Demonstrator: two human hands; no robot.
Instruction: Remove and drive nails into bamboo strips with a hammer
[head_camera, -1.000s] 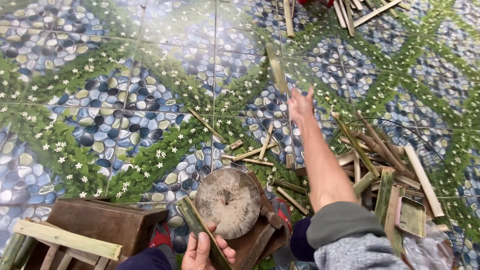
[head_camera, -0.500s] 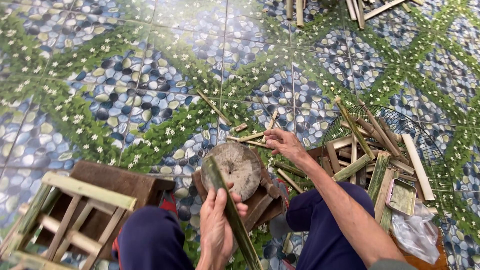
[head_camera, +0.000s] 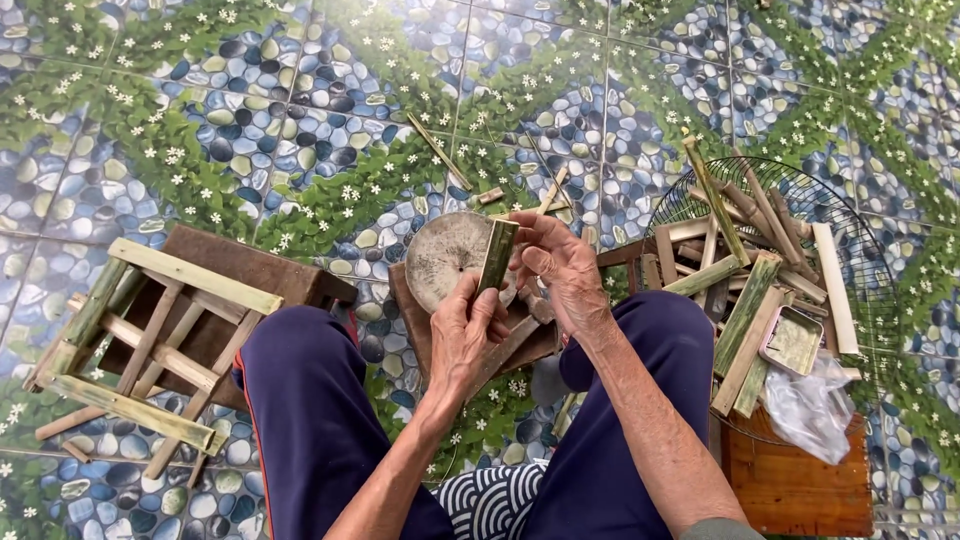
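Gripping a short green bamboo piece (head_camera: 497, 255) with both hands: left hand (head_camera: 468, 335) wrapped around the lower end, right hand (head_camera: 560, 268) pinching the top edge with fingertips. Held upright between the knees, right in front of a round wooden chopping block (head_camera: 440, 255). Off to the left, a half-built bamboo frame (head_camera: 140, 345); to the right, a wire basket (head_camera: 860, 260) stuffed with more bamboo strips (head_camera: 745, 300).
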